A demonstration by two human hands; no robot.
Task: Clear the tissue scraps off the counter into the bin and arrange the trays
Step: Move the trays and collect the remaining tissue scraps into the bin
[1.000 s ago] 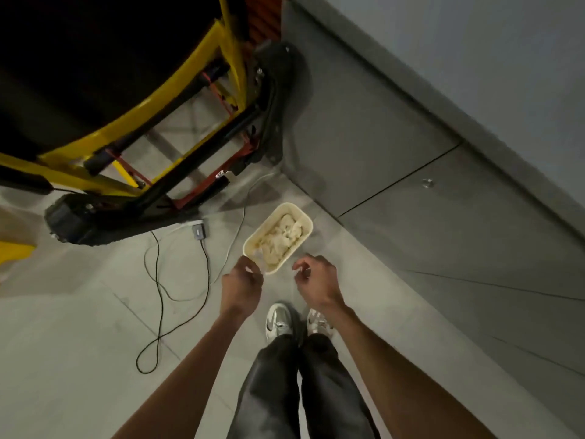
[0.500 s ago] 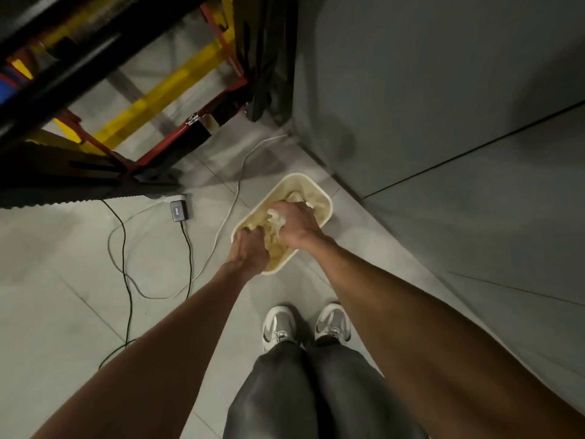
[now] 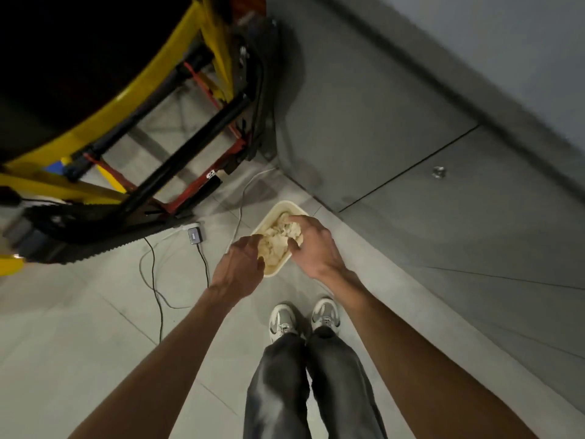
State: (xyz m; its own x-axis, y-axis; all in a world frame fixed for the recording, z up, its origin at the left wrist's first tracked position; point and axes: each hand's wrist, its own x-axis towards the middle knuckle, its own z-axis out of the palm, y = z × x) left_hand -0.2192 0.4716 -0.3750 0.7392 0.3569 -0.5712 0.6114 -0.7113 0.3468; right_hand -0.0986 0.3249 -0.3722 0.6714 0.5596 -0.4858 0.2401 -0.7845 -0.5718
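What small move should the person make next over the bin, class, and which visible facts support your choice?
Probably let the scraps go and draw both hands back. The left hand and right hand are over the cream bin on the floor, their fingers in the crumpled tissue scraps, which already lie inside its rim. Whether either hand truly grips any tissue cannot be told.

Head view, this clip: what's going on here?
A person stands over a cream bin on the tiled floor beside a grey cabinet. Both hands are over it: the left hand at the near rim, the right hand pressing on the crumpled tissue scraps that fill it. No counter or trays are in view.
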